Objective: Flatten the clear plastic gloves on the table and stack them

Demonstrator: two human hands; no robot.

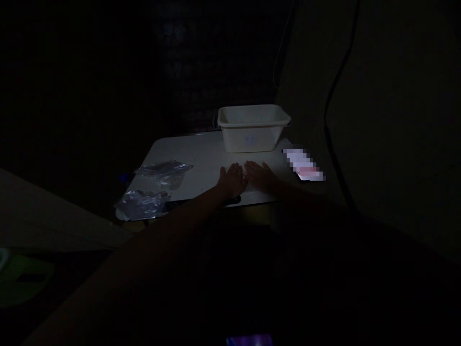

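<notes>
My left hand [231,181] lies flat near the front edge of the white table [205,158], fingers stretched forward. Close beside it, my right hand [262,176] is also flat, palm down. Under and between the hands shows a bit of thin clear plastic [249,186], mostly covered by them. A dark rounded object [235,200], perhaps a handle, pokes out below my left wrist. To the left lie a clear plastic bag [167,172] and another crumpled one [142,204].
A white plastic tub [252,137] stands at the back right of the table. A lit phone [302,165] lies on the right side. A dark cable [327,110] hangs along the right wall. Most of the room is very dark.
</notes>
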